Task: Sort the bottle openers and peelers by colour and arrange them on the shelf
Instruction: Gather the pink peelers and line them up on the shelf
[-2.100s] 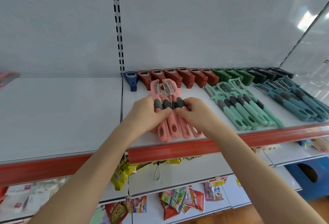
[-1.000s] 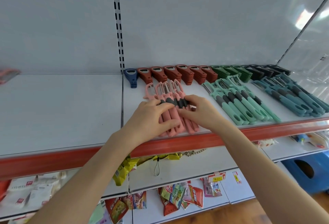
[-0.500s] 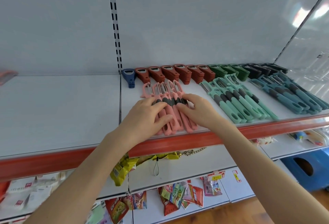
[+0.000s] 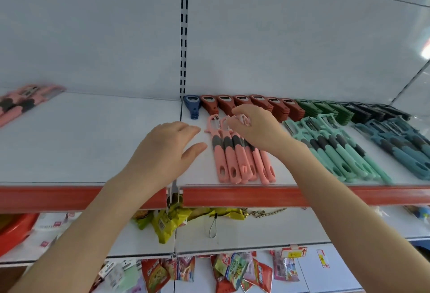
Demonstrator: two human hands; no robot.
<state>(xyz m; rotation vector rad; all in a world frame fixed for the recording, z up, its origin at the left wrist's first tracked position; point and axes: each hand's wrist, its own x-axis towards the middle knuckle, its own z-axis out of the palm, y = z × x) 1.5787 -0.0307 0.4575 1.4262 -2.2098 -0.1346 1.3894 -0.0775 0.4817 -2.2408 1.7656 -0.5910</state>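
Note:
Several pink peelers (image 4: 235, 160) lie side by side on the white shelf (image 4: 81, 143), handles toward the red front edge. My right hand (image 4: 253, 129) pinches the head of one pink peeler at the far end of the row. My left hand (image 4: 162, 153) hovers flat, fingers straight, just left of the pink row and touches none of the peelers. Behind them runs a line of bottle openers: one blue (image 4: 192, 105), several red (image 4: 253, 104), green (image 4: 325, 108) and dark (image 4: 377, 111). Mint peelers (image 4: 337, 150) and teal peelers (image 4: 400, 146) lie to the right.
Another bundle of pink peelers (image 4: 21, 104) lies at the far left of the shelf. A slotted upright (image 4: 183, 32) divides the back panel. Snack packets (image 4: 167, 223) hang and lie on the lower shelves. A red basin (image 4: 14, 225) shows at lower left.
My left hand has come off the pink peelers and moved left. My right hand has shifted from the handles up to the peeler heads. The view has swung left and closer.

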